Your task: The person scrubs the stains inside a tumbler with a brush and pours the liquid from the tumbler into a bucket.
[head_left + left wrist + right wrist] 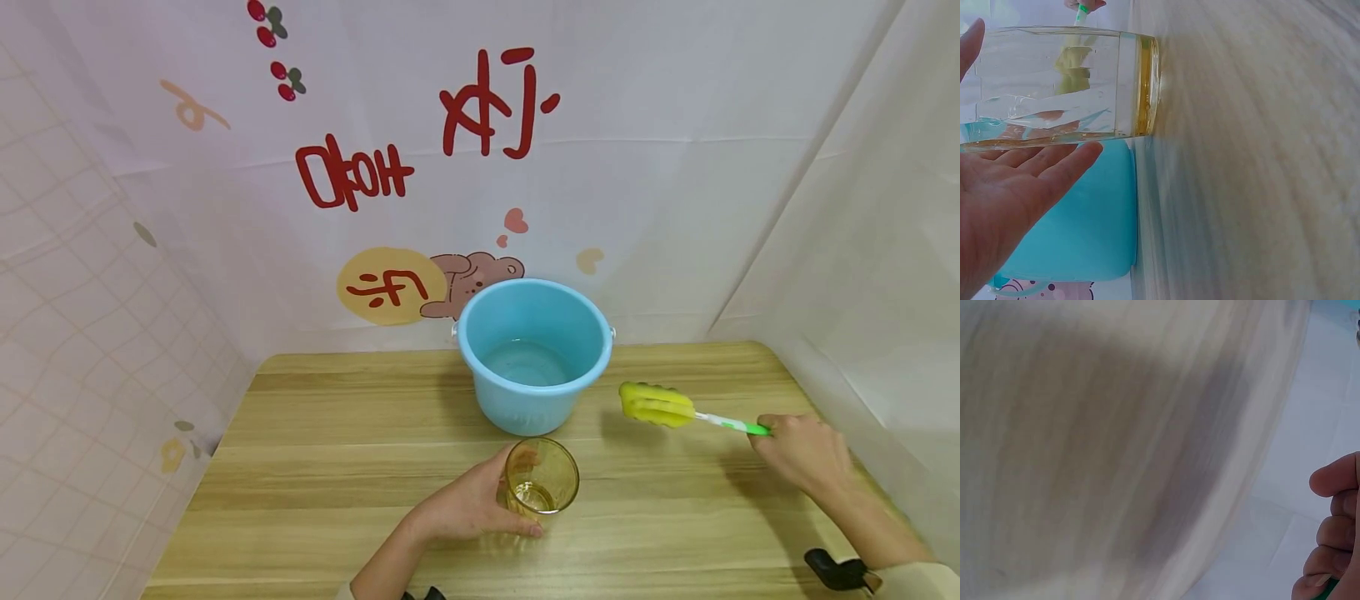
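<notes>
In the head view my left hand (470,500) holds an amber-tinted drinking glass (564,479), thumb on the near side and fingers on the far side. The left wrist view shows the fingers lying along the wall of the clear glass (1047,69), its thick base close to the tabletop. On the right, my right hand (804,450) grips the green end of a cup brush. Its yellow sponge head (657,405) points left, above the table. Curled fingers (1337,531) show at the edge of the right wrist view, with a bit of green handle below them.
A light blue bucket (536,408) with some liquid at its bottom stands just behind the glass, near the table's back edge. The wood-grain table (337,467) has rounded back corners. White printed cloth (645,192) hangs behind it and along both sides.
</notes>
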Action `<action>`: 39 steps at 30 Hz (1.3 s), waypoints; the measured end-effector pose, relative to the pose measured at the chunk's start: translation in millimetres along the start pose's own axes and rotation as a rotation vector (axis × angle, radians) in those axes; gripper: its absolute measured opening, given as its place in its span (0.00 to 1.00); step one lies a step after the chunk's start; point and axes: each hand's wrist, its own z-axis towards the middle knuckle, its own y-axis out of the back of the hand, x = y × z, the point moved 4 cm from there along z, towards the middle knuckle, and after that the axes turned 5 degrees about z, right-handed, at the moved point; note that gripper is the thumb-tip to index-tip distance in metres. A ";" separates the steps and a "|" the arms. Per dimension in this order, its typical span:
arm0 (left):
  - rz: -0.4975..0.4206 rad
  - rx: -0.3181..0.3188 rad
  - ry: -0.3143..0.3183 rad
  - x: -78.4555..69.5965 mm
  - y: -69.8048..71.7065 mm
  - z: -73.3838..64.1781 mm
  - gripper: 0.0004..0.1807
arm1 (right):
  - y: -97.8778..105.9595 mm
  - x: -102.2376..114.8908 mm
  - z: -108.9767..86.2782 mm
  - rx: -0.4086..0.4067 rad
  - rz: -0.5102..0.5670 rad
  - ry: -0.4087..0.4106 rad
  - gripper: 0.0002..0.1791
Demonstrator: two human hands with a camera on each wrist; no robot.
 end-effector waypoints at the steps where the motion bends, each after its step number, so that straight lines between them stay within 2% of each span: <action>1: 0.002 0.000 0.000 0.0 -0.1 0.1 0.47 | -1.4 -1.1 -0.3 0.011 0.000 -0.008 0.21; 13: -0.015 0.001 0.022 2.7 -0.5 0.5 0.48 | -12.5 -8.2 -3.0 0.034 0.028 -0.014 0.22; 21: 0.004 -0.001 0.047 3.4 -0.4 -0.6 0.48 | -19.7 -11.2 -3.9 0.102 0.014 -0.015 0.19; 30: 0.015 -0.003 0.058 2.9 -0.3 -1.3 0.48 | -24.2 -13.8 -3.3 0.138 0.014 -0.005 0.17; 39: 0.013 -0.004 0.050 2.4 0.0 -0.3 0.48 | -27.9 -19.4 -5.1 0.131 0.038 -0.016 0.19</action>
